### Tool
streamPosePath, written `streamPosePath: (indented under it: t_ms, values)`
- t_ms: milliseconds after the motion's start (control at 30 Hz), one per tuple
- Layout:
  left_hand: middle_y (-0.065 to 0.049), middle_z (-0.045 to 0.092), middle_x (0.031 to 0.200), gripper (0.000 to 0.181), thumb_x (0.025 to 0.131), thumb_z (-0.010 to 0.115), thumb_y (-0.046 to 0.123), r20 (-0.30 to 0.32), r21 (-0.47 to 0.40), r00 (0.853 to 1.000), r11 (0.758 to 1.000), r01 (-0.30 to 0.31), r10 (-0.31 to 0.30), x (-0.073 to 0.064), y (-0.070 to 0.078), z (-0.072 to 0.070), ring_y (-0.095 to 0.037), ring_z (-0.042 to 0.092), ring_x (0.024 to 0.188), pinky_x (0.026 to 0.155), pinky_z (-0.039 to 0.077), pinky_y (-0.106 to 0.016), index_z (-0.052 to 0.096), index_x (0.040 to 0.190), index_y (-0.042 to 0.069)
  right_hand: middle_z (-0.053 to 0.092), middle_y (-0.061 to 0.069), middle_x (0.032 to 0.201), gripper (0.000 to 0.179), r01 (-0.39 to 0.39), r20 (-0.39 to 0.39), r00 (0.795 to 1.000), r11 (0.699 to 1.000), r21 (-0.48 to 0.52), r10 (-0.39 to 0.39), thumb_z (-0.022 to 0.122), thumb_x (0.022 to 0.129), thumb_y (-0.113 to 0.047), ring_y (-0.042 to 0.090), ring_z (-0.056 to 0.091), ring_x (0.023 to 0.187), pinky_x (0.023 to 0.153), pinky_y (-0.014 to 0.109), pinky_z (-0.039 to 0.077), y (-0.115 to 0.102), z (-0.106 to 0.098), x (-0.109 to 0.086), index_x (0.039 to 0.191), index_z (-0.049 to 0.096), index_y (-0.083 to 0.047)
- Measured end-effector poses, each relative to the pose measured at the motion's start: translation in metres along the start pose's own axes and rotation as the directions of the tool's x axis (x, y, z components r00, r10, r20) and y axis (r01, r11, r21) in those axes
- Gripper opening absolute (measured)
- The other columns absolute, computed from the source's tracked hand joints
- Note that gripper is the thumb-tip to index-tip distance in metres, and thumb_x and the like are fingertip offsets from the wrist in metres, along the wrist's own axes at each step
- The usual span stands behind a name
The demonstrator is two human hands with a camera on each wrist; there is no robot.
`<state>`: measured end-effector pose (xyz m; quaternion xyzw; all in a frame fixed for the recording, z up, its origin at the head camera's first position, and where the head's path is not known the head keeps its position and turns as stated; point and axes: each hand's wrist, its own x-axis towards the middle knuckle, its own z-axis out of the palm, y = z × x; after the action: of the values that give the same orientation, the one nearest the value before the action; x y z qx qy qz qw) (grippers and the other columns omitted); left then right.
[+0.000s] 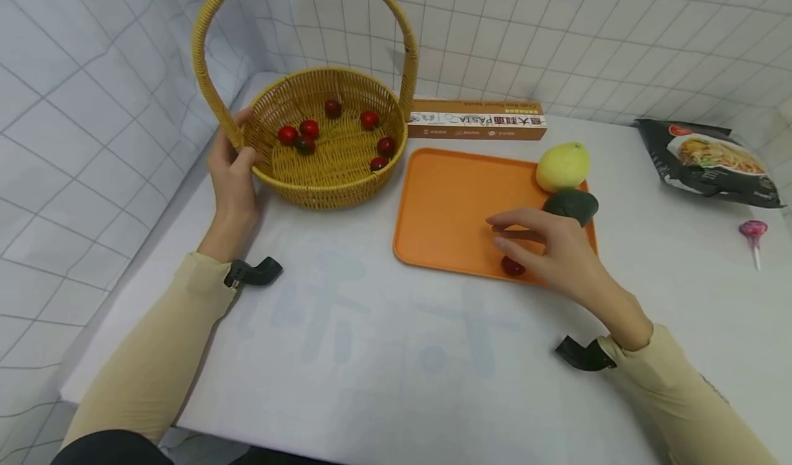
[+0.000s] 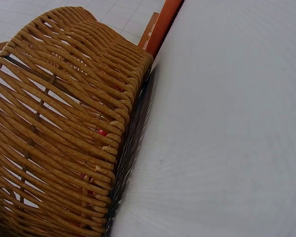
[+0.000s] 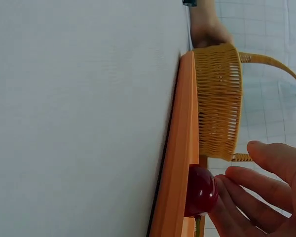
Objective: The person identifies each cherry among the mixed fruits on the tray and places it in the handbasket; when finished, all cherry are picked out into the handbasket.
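Observation:
In the head view my left hand [image 1: 232, 169] grips the left rim of a yellow wicker basket [image 1: 328, 197], beside the foot of its tall handle. Several red cherries [image 1: 309, 129] lie scattered inside. My right hand [image 1: 557, 248] hovers over the near right part of an orange tray [image 1: 458, 210], thumb and fingers bent but apart. A dark red cherry [image 1: 513, 266] lies under the thumb by the tray's near edge. From the right wrist, the fingertips are right at this cherry [image 3: 201, 190], which shows a green stem, while the thumb stands away from it.
A yellow-green fruit [image 1: 563, 166] and a dark green avocado [image 1: 572, 206] sit at the tray's right side. Behind the tray lies a brown pasta box [image 1: 476, 120]. Farther right are a black food packet [image 1: 708, 162] and a pink lollipop [image 1: 753, 230].

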<state>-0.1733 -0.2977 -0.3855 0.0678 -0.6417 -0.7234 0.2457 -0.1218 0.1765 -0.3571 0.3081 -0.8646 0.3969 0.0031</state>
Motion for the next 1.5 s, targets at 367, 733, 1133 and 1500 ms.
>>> streamPosePath:
  t_ms: [367,733,1133,1500]
  values:
    - [0.002,0.054,0.157,0.074,0.082,0.045,-0.007,0.0,0.002,1.0,1.0,0.021,-0.021,0.0,-0.001,0.003,-0.016,0.046,0.141,0.106,0.037,-0.021,0.061,0.149,0.018,0.077,-0.005,0.12,0.035,0.033,0.131,0.991,0.997,-0.07,-0.024,0.082,0.091,-0.011,0.012,0.07,0.116,0.099,0.013,0.048,0.016,-0.007,-0.01,0.125,0.076,-0.017]
    - [0.004,0.052,0.159,0.079,0.081,0.045,-0.006,-0.014,-0.013,0.998,0.998,0.054,-0.054,0.001,0.003,-0.002,-0.015,0.046,0.142,0.105,0.037,-0.02,0.057,0.153,0.023,0.075,-0.011,0.125,0.038,0.021,0.293,0.956,0.995,-0.102,0.009,0.082,0.092,-0.018,0.008,0.066,0.118,0.099,0.012,0.046,0.011,-0.027,-0.012,0.129,0.075,-0.021]
    - [0.003,0.049,0.162,0.079,0.082,0.045,-0.008,0.006,-0.014,0.998,0.998,0.06,-0.06,0.001,0.001,0.001,-0.012,0.043,0.145,0.109,0.036,-0.02,0.055,0.154,0.021,0.076,-0.011,0.12,0.041,0.013,0.283,0.959,0.996,-0.093,0.014,0.086,0.088,-0.015,0.004,0.069,0.109,0.094,0.016,0.051,0.019,-0.022,-0.015,0.127,0.075,-0.019]
    - [0.009,0.048,0.162,0.074,0.086,0.044,-0.002,-0.005,0.03,0.997,0.997,0.076,-0.076,0.001,0.003,-0.001,-0.006,0.037,0.15,0.114,0.029,-0.018,0.055,0.155,0.025,0.077,-0.014,0.115,0.037,0.03,0.237,0.971,0.997,-0.069,-0.012,0.088,0.085,-0.015,0.005,0.068,0.108,0.093,0.015,0.051,0.021,-0.017,-0.014,0.119,0.078,-0.023]
